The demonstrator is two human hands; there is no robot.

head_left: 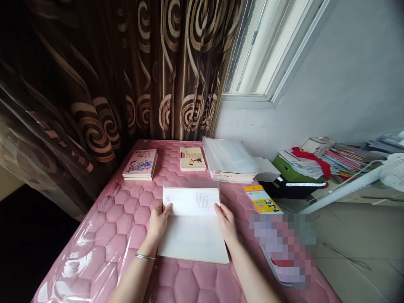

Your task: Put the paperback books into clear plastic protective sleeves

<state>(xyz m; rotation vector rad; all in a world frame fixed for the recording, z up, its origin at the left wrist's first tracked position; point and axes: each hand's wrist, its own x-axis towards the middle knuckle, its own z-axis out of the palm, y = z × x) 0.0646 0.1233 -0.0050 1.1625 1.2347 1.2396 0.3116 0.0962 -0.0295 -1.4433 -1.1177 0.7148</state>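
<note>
An open book (192,237) lies in front of me on the pink quilted mattress (186,282). Its upper page carries small print, while the lower, larger part is blank white. Clear plastic film (191,184) shows beyond the book's far edge. My left hand (160,221) grips the left side, its thumb on the upper page and its fingers mostly hidden beneath. On the opposite side my right hand (226,219) holds the book likewise, thumb on top.
Several books (140,164) are stacked at the far left, near a small cream book (192,159). Clear plastic covers (229,155) lie on a pile at the far right. A yellow packet (263,200) and a pixelated item (280,252) lie right. A white fan (391,172) stands beside the bed.
</note>
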